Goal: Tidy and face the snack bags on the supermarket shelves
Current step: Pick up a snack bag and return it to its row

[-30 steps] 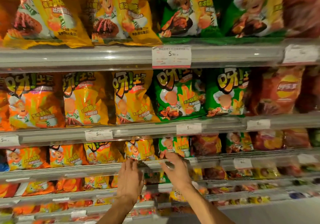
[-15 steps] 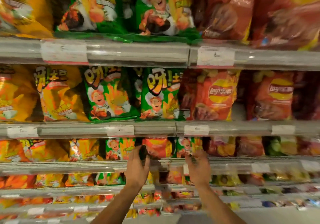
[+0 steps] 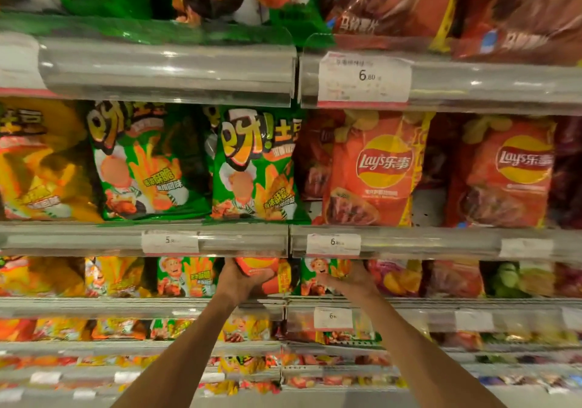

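Third shelf [image 3: 141, 305]: L hand [image 3: 239, 284] grips red bag [image 3: 256, 266]; R hand [image 3: 349, 281] curled on green bag [image 3: 318, 273].

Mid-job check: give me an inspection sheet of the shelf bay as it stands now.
Surface: clear-fronted shelf rail with price tags.
Job's things: small red bag on the third shelf, between a green bag and another green bag; red Lay's bag upright above.
Clutter: nothing seen.
Grippers: left hand grips the small red bag; right hand touches the bags beside it, grip unclear.
Cables: nothing seen.
Surroundings: lower shelves, blurred.
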Demonstrator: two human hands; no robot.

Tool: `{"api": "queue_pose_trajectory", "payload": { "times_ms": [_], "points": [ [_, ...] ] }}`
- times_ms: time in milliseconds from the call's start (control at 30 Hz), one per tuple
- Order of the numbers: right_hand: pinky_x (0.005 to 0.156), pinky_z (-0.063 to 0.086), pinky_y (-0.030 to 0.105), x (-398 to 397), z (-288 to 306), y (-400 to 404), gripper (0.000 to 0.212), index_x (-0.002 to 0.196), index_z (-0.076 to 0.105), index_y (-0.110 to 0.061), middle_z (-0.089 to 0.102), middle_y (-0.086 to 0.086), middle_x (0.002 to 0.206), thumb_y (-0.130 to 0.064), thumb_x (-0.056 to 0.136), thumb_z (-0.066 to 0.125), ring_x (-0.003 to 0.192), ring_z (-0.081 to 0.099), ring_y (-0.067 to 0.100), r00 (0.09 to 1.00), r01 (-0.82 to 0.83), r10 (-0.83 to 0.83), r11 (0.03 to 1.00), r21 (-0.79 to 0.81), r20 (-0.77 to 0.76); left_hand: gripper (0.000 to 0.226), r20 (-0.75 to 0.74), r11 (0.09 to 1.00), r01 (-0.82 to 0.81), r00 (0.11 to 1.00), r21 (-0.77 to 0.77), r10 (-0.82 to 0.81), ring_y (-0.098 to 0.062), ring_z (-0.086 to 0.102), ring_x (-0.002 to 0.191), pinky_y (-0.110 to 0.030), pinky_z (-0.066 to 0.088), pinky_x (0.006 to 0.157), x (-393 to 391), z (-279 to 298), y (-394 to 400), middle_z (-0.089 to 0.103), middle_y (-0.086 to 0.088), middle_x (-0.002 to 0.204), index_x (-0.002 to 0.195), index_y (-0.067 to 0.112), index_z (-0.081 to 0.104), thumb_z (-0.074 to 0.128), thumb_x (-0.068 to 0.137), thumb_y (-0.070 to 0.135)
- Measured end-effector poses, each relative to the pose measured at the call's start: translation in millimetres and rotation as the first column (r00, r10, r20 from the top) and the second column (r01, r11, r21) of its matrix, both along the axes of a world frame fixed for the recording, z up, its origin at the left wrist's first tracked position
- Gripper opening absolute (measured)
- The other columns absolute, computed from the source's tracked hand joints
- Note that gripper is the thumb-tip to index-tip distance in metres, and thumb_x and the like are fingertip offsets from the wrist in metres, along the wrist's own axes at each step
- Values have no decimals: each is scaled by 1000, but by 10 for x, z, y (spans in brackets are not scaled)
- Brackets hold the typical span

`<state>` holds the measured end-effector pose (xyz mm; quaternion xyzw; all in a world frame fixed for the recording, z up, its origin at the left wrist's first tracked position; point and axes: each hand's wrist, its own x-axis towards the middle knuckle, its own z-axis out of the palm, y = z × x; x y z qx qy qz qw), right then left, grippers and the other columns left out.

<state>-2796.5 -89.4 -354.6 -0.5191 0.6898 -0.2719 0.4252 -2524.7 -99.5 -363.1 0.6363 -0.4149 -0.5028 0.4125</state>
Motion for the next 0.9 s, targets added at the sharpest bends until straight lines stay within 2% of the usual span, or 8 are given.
{"api": "queue_pose_trajectory", "payload": {
  "times_ms": [100,167,300,400,500,600,800,900],
  "points": [
    [114,31,30,-7,-56,-66,99,148,38,-25,46,0,154,-49,68,90,144,40,24,1000,-3,3,1000,-2,3,79,-36,1000,17,999,-6,-18,-41,66,104,-62,57,79,1,-45,-19,62,-19,118,128,10,43,92,65,12],
    [109,33,26,8,-78,-64,98,147,39,-26,49,-1,151,-49,66,90,141,44,22,1000,13,-13,1000,-14,7,76,-77,999,22,997,-35,-24,-37,68,102,-60,59,73,-4,-61,4,61,-14,118,128,14,40,89,70,8],
    [95,38,22,80,-107,8,98,145,38,-21,55,1,144,-48,67,91,131,52,22,996,86,-86,995,-55,3,76,-131,999,17,991,-46,-23,-33,68,99,-47,62,64,-27,-35,61,59,-10,119,133,16,34,83,75,2],
    [96,38,22,144,-78,82,96,146,39,-17,58,3,141,-41,69,91,131,53,24,992,124,-125,981,-149,3,73,-153,999,18,988,-48,-25,-24,70,90,-35,60,56,-26,-27,78,58,-9,117,130,15,34,81,77,-1],
    [102,46,33,191,-4,146,88,140,45,-14,62,5,136,-42,70,91,127,57,26,987,150,-158,965,-214,-22,68,-185,999,13,983,-51,-22,-12,72,77,-27,57,52,-33,-21,97,58,-4,111,125,17,34,77,78,-7],
    [101,50,42,218,87,184,80,134,51,-16,65,6,132,-47,71,88,125,59,28,977,167,-197,948,-270,-87,68,-172,999,3,985,-43,-11,-14,67,85,-27,58,52,-44,-1,103,57,-3,110,128,17,34,77,79,-4],
    [106,43,29,181,264,263,73,134,55,-20,65,-3,134,-36,72,90,128,56,18,988,147,-157,935,-324,-4,69,-72,997,16,997,-79,-21,-23,64,94,-25,59,55,-57,38,136,58,-9,114,133,12,36,80,80,6],
    [101,43,24,84,278,390,78,133,48,-26,63,-15,122,-28,69,93,116,57,9,981,188,-168,939,-288,92,65,-42,996,23,999,-87,-27,-25,66,81,-27,58,54,-65,54,111,63,-25,112,130,2,43,82,78,7]
  ]
}}
